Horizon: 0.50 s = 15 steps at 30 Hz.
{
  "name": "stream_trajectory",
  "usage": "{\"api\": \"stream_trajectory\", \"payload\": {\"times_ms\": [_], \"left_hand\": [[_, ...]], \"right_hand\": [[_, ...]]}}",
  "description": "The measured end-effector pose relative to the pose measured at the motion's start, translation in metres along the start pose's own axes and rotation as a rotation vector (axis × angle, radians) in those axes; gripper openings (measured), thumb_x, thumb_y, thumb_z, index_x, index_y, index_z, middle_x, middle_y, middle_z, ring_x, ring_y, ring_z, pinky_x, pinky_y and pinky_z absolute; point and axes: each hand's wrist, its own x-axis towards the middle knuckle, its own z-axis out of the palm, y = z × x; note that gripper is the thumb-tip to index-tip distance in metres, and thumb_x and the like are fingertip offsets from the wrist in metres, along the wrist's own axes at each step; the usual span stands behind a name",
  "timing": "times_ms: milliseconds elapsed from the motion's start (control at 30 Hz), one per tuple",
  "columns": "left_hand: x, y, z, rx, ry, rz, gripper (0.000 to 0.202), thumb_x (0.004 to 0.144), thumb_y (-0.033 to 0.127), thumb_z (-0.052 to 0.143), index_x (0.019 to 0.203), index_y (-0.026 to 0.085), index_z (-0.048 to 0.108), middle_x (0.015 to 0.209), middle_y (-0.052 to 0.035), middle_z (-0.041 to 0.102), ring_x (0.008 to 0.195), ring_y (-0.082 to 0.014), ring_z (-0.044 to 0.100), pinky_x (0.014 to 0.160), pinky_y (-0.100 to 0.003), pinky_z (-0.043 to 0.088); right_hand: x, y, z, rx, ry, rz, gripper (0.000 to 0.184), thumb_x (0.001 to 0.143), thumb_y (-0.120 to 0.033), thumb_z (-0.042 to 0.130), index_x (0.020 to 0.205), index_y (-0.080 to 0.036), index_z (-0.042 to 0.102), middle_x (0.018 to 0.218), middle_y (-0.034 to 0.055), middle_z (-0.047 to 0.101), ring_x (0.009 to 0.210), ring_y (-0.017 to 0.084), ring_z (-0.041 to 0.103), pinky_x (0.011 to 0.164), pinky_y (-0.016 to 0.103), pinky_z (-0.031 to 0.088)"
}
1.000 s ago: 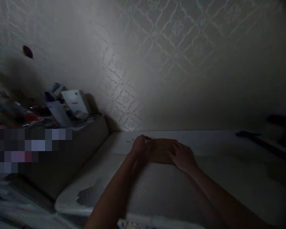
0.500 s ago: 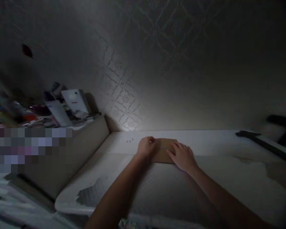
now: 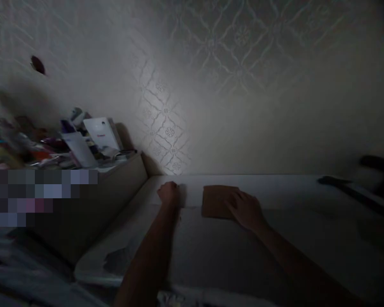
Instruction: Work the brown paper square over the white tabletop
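Observation:
A flat brown cardboard piece [image 3: 215,202] lies on the white tabletop close to the wall. My right hand [image 3: 245,209] rests on its right side, fingers stretched over the surface. To the left of the cardboard, apart from it, my left hand [image 3: 169,194] is down at the back of the table. Its fingers are bent closed, and what they may hold is hidden. The dim light hides any fine marks on the cardboard.
A cluttered cabinet top [image 3: 128,160] with a white box [image 3: 101,133] borders the table on the left. A dark, long-armed object [image 3: 355,192] lies at the back right. The patterned wall [image 3: 243,128] closes off the back.
My left hand has left the cardboard and moved left, to where several tiny things lay on the table. My right hand stays on the cardboard. The scene has become darker near the table.

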Motion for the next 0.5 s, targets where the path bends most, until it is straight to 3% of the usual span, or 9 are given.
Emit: {"api": "stream_trajectory", "payload": {"times_ms": [100, 200, 300, 400, 500], "left_hand": [[-0.003, 0.006, -0.003, -0.002, 0.012, 0.017, 0.03, 0.089, 0.03, 0.05, 0.107, 0.023, 0.073, 0.111, -0.0091, 0.072, 0.11, -0.0262, 0.061, 0.084, -0.032, 0.046], [-0.01, 0.021, -0.008, -0.021, 0.039, 0.117, 0.032, 0.09, 0.027, 0.05, 0.113, 0.023, 0.071, 0.116, -0.0081, 0.07, 0.11, -0.0247, 0.061, 0.088, -0.031, 0.047], [-0.025, 0.044, -0.009, -0.098, -0.042, 0.326, 0.033, 0.09, 0.026, 0.051, 0.116, 0.021, 0.07, 0.117, -0.0073, 0.07, 0.108, -0.0223, 0.062, 0.093, -0.029, 0.046], [-0.045, 0.066, -0.004, -0.167, -0.197, 0.652, 0.032, 0.09, 0.027, 0.053, 0.115, 0.021, 0.071, 0.112, -0.0077, 0.071, 0.105, -0.0215, 0.063, 0.095, -0.029, 0.046], [-0.06, 0.079, 0.003, -0.237, -0.304, 0.821, 0.032, 0.087, 0.028, 0.056, 0.114, 0.023, 0.071, 0.107, -0.0057, 0.073, 0.101, -0.0209, 0.065, 0.095, -0.03, 0.048]], "right_hand": [[0.0, 0.001, 0.0, -0.002, -0.003, 0.002, 0.05, 0.096, -0.046, 0.039, 0.132, -0.016, 0.055, 0.141, 0.0135, 0.053, 0.125, 0.029, 0.05, 0.104, 0.046, 0.033], [0.001, 0.001, 0.0, -0.007, -0.014, -0.004, 0.05, 0.095, -0.045, 0.039, 0.132, -0.015, 0.055, 0.142, 0.0134, 0.052, 0.125, 0.029, 0.05, 0.104, 0.045, 0.033], [0.001, 0.001, 0.001, -0.009, -0.004, -0.003, 0.05, 0.095, -0.045, 0.04, 0.132, -0.016, 0.056, 0.141, 0.0142, 0.053, 0.124, 0.029, 0.051, 0.103, 0.046, 0.034], [0.001, 0.001, 0.002, -0.013, 0.008, -0.006, 0.049, 0.095, -0.045, 0.041, 0.132, -0.016, 0.056, 0.141, 0.0146, 0.053, 0.124, 0.029, 0.051, 0.103, 0.046, 0.034], [0.0, 0.001, 0.001, -0.017, 0.01, -0.019, 0.049, 0.095, -0.043, 0.042, 0.133, -0.014, 0.055, 0.14, 0.0149, 0.054, 0.124, 0.028, 0.051, 0.103, 0.044, 0.035]]}}
